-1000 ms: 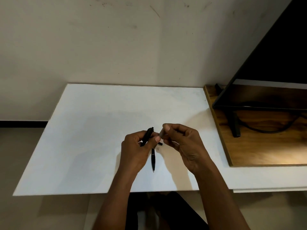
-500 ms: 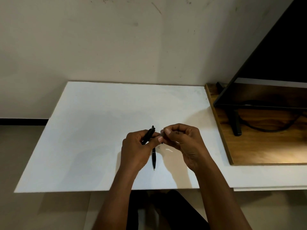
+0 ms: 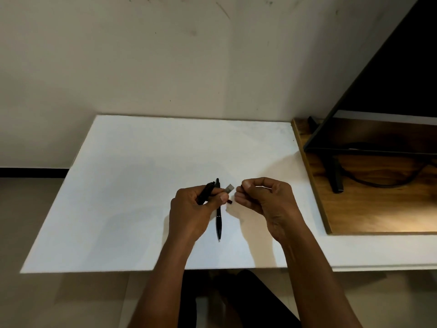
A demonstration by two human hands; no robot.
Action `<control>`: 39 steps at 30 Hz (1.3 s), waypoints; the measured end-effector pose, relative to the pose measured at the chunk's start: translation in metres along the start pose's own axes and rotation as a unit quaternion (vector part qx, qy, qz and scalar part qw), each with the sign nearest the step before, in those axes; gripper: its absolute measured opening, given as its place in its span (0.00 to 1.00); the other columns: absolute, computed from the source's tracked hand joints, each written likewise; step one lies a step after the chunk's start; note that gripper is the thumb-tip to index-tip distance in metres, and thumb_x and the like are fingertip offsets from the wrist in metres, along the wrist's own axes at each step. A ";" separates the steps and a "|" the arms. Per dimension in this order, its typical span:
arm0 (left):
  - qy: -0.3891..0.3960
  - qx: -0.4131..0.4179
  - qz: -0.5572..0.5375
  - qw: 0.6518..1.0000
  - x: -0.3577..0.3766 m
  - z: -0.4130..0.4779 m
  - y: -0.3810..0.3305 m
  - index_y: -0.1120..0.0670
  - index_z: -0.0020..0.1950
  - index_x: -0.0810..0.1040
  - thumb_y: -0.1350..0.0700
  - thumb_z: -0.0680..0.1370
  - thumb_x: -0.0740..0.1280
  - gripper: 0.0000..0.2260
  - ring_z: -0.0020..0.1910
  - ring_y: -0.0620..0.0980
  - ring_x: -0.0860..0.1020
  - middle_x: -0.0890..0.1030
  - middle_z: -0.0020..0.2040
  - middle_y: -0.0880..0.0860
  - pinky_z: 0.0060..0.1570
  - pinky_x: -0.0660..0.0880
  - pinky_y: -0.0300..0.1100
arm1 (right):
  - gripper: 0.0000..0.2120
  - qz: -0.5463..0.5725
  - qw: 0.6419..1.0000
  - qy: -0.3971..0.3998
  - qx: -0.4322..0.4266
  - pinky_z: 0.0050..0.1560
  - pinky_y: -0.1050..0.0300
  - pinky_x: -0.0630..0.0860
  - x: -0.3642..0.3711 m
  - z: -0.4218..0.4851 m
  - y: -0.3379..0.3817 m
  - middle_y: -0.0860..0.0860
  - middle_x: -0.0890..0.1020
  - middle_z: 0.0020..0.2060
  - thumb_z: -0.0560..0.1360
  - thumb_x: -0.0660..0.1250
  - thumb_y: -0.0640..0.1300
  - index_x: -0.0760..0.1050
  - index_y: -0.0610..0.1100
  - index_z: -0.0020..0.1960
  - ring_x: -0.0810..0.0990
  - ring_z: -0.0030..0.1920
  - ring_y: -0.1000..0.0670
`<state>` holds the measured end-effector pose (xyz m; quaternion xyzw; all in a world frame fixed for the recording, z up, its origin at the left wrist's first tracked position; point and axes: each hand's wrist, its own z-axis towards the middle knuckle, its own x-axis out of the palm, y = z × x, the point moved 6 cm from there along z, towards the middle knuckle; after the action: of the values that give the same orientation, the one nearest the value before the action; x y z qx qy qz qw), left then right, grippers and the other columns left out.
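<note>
The left hand [image 3: 192, 210] is over the middle of the worktop [image 3: 113, 185], towards its near edge. Its grip is clamped on a black barrel [image 3: 204, 193] that slants up to the left. A silver piece [image 3: 229, 188] sticks out past its thumb; half a second ago this was hidden where the two hands met. Just right of that hand a black pen [image 3: 219, 221] lies flat on the worktop, tip towards the near edge, in the same spot as before. The right hand [image 3: 266, 201] has drawn away to the right, so a gap now shows between the hands. Its grip is together, thumb on forefinger, pinching a dark bit [image 3: 241, 185] too small to make out. At the right edge, a wooden board [image 3: 359, 214] carries a dark screen [image 3: 402, 91].
</note>
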<state>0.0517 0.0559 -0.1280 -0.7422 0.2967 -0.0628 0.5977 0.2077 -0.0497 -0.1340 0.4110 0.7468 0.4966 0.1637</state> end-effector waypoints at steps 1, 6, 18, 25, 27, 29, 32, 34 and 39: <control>-0.005 -0.004 -0.016 1.000 -0.001 0.001 0.000 0.48 0.45 0.88 0.52 0.71 0.77 0.04 0.48 0.35 0.81 0.87 0.43 0.43 0.44 0.71 0.33 | 0.03 -0.057 0.998 -0.032 -0.028 0.46 0.53 0.84 -0.007 0.002 0.002 0.38 0.86 0.40 0.75 0.72 0.34 0.82 0.34 0.47 0.87 0.41 0.40; -0.004 -0.013 -0.066 0.998 -0.003 0.002 0.004 0.49 0.48 0.88 0.53 0.71 0.77 0.06 0.51 0.40 0.83 0.88 0.46 0.45 0.48 0.73 0.35 | 0.02 -0.440 0.872 -0.148 -0.157 0.38 0.67 0.73 -0.021 0.006 0.012 0.51 0.86 0.38 0.74 0.74 0.43 0.86 0.46 0.44 0.80 0.37 0.54; 0.000 -0.019 -0.083 0.996 -0.001 0.002 0.006 0.49 0.48 0.88 0.53 0.71 0.77 0.07 0.53 0.43 0.83 0.88 0.46 0.45 0.57 0.75 0.41 | 0.09 -0.537 0.814 -0.160 -0.153 0.34 0.59 0.68 -0.013 0.012 0.000 0.43 0.85 0.35 0.72 0.67 0.31 0.83 0.38 0.37 0.80 0.36 0.43; 0.016 -0.017 -0.058 0.998 0.002 0.003 0.004 0.48 0.50 0.87 0.55 0.73 0.75 0.07 0.51 0.42 0.83 0.87 0.48 0.44 0.46 0.74 0.33 | 0.06 -0.189 0.978 -0.007 -0.093 0.49 0.57 0.82 0.007 0.000 0.007 0.45 0.87 0.41 0.75 0.73 0.43 0.86 0.41 0.49 0.85 0.40 0.49; 0.009 -0.010 -0.034 0.999 0.001 0.003 0.004 0.47 0.51 0.87 0.56 0.74 0.74 0.08 0.50 0.44 0.83 0.87 0.48 0.45 0.44 0.74 0.31 | 0.08 -0.092 0.992 0.073 -0.047 0.52 0.52 0.83 0.016 -0.002 0.003 0.38 0.86 0.45 0.75 0.73 0.42 0.85 0.37 0.50 0.84 0.43 0.45; 0.006 -0.001 -0.011 1.000 0.000 0.003 0.003 0.47 0.52 0.87 0.56 0.74 0.74 0.08 0.48 0.43 0.83 0.87 0.47 0.45 0.40 0.73 0.26 | 0.08 -0.068 0.993 0.090 -0.044 0.52 0.54 0.82 0.019 -0.003 0.002 0.37 0.86 0.46 0.75 0.73 0.40 0.84 0.36 0.51 0.84 0.44 0.44; 0.005 0.015 0.008 1.000 -0.001 0.002 0.002 0.47 0.52 0.87 0.55 0.74 0.74 0.08 0.49 0.43 0.83 0.87 0.48 0.45 0.41 0.73 0.27 | 0.08 -0.055 0.994 0.087 -0.039 0.51 0.55 0.82 0.019 -0.003 0.002 0.38 0.86 0.46 0.74 0.73 0.36 0.84 0.35 0.51 0.85 0.45 0.43; 0.001 0.020 -0.002 1.000 -0.003 0.003 0.000 0.47 0.52 0.87 0.55 0.73 0.75 0.09 0.50 0.42 0.82 0.87 0.47 0.44 0.43 0.73 0.30 | 0.07 -0.044 0.995 0.089 -0.022 0.52 0.55 0.82 0.019 -0.003 0.000 0.38 0.86 0.45 0.74 0.72 0.35 0.83 0.34 0.51 0.84 0.44 0.43; -0.031 0.026 -0.069 0.997 -0.008 0.003 -0.005 0.50 0.48 0.86 0.57 0.72 0.77 0.06 0.35 0.39 0.80 0.87 0.42 0.45 0.32 0.73 0.34 | 0.06 0.044 0.993 0.082 0.072 0.53 0.54 0.83 0.022 -0.005 -0.011 0.40 0.85 0.42 0.75 0.70 0.33 0.82 0.32 0.50 0.83 0.45 0.43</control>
<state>0.0476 0.0629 -0.1223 -0.7470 0.2241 -0.0883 0.6196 0.1861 -0.0371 -0.1381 0.4120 0.7725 0.4808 0.0496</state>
